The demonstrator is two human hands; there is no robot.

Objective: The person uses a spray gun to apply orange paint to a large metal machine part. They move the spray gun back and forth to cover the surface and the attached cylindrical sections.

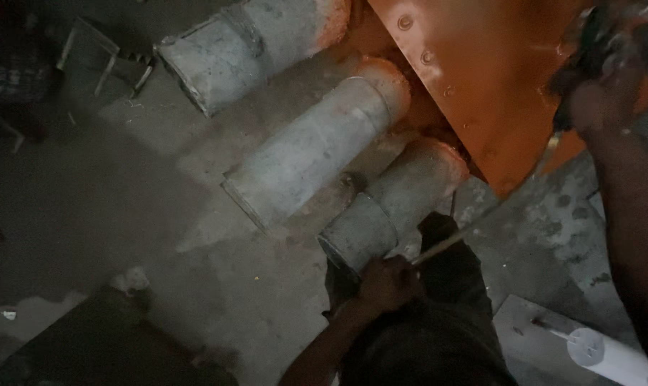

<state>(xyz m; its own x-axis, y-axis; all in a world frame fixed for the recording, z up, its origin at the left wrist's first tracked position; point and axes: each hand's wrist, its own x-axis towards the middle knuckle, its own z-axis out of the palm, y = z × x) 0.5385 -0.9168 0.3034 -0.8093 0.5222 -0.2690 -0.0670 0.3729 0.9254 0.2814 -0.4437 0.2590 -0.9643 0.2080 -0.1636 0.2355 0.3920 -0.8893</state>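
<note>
1. The left hand point(385, 282) was curled shut around the lower end of a thin pale rod point(456, 239), right at the mouth of the nearest grey pipe point(395, 207).
2. The right hand point(599, 100) was raised by the orange metal plate point(481, 78); its grip was too blurred to tell.
3. Three rough, dusty cylindrical pipes lay side by side on the mottled concrete floor point(124, 186).

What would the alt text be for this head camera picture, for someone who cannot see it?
Seen from above in dim light, a left hand grips a thin rod beside the nearest of three grey pipes jutting from an orange metal machine. The right hand is raised against the machine, blurred; the concrete floor is dusty.
</note>
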